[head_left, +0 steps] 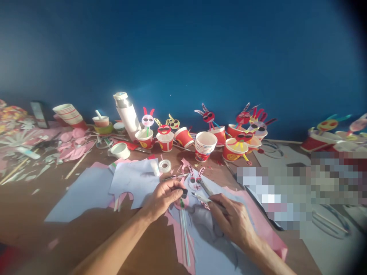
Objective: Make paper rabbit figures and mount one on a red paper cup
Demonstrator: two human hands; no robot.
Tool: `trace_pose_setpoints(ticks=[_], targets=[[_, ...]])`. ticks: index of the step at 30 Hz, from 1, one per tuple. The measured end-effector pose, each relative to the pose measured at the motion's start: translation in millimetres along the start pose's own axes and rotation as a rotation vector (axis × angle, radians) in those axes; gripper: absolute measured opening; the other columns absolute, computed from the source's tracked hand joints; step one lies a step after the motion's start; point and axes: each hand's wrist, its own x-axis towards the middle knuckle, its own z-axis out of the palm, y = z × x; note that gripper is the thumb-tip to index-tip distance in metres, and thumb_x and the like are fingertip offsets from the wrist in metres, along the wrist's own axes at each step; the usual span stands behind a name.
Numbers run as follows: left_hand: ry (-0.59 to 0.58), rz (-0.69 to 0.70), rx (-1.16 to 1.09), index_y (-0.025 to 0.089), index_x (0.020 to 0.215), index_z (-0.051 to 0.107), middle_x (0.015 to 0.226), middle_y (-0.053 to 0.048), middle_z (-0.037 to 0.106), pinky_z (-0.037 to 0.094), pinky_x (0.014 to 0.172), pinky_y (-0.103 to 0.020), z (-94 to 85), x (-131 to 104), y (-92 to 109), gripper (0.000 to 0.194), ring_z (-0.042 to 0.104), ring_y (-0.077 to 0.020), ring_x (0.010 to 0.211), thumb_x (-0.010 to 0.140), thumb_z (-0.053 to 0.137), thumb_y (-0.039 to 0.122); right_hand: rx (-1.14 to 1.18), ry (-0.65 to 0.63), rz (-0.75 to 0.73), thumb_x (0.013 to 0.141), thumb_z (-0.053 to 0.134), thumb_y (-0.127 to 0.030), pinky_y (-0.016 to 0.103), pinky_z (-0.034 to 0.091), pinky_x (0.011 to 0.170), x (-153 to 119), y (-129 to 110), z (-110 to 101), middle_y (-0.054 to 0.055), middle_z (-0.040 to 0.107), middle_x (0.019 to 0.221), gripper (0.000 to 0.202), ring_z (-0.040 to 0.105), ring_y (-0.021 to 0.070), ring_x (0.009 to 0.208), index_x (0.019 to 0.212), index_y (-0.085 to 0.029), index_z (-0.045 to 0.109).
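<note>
"Over the pale paper [220,248], how do the scissors [203,198] point?"

"Toward ten o'clock, long axis running up from four, blades apart. The right hand [236,217] grips them; they jut out at its ten."

"And the left hand [168,195]?"

"Pinching a small black piece [185,191], out at its three o'clock."

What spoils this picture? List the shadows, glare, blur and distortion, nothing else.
Head view, light: the white flask shows glare at its lid, and shadow falls on the pale paper by the right hand; head view, sharpness: the cups at far right are blurred, and pixelation hides part of that side; head view, shape: right corners go black, and the flask's lean may be lens distortion.
</note>
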Motion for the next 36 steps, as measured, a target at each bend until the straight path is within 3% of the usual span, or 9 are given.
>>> trace_pose_setpoints(ticks=[20, 36], targets=[[-0.046, -0.004, 0.065, 0.013, 0.09, 0.059, 0.074, -0.002, 0.063, 0.049, 0.06, -0.025, 0.1, 0.6, -1.4, 0.023, 0.057, -0.0106, 0.059, 0.08, 0.063, 0.033, -0.037, -0.016, -0.044, 0.089, 0.046, -0.029, 0.023, 0.041, 0.051, -2.0, -0.7, 4.0, 0.0, 0.066, 0.063, 0.018, 0.062, 0.014, 0.053, 0.087, -0.019, 0.061], [-0.092, -0.019, 0.279, 0.016, 0.094, 0.063, 0.085, -0.006, 0.066, 0.047, 0.072, -0.029, 4.4, -3.9, -5.8, 0.019, 0.062, -0.0183, 0.078, 0.082, 0.059, 0.031, -0.028, -0.104, -0.017, 0.09, 0.044, -0.032, 0.024, 0.043, 0.05, -4.1, -0.7, 8.7, 0.002, 0.068, 0.067, 0.021, 0.062, 0.0143, 0.052, 0.089, -0.019, 0.061]])
